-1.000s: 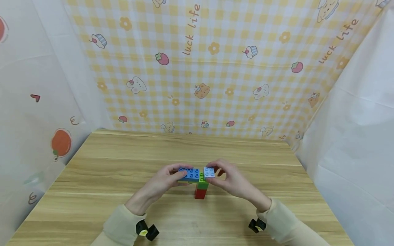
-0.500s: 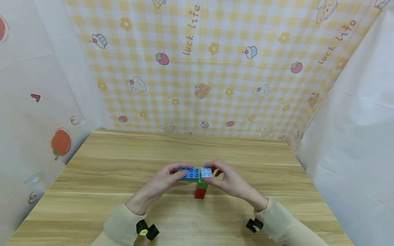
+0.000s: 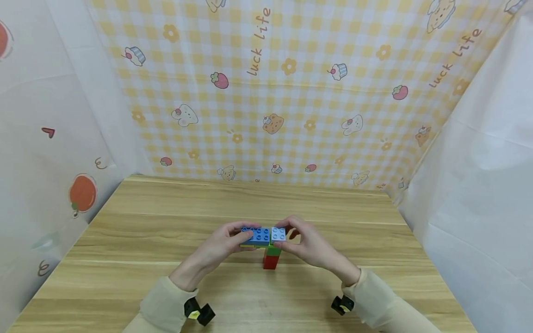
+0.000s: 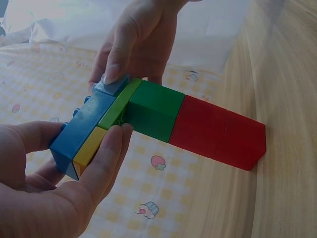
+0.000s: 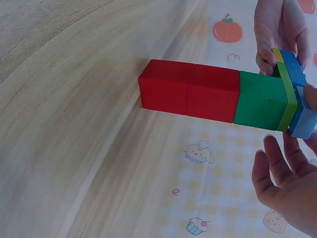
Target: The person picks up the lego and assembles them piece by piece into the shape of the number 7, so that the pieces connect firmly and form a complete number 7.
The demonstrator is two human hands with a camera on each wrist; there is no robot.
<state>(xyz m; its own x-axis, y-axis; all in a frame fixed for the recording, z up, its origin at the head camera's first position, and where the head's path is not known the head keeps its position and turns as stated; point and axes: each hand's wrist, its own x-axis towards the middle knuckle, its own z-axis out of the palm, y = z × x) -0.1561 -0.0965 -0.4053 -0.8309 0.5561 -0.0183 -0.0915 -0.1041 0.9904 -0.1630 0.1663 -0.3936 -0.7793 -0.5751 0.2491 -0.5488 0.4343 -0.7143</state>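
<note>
In the head view a tower of toy building bricks stands on the table between the hands. Two red bricks form its base, then a green brick and a thin lime-green brick. On the left side, a yellow brick lies under a blue brick. My left hand grips these two between thumb and fingers. Between finger and thumb, my right hand pinches a light blue brick over the lime-green one, beside the blue brick. Whether it is fully seated I cannot tell.
The wooden table reaches back to a yellow checked cloth. White sheets hang on the left and right. A small black device sits at the left cuff, and another black device at the right.
My right hand has moved slightly left with the light blue brick, which now covers the lime-green studs and lies close to the blue brick. My left hand has stayed in place.
</note>
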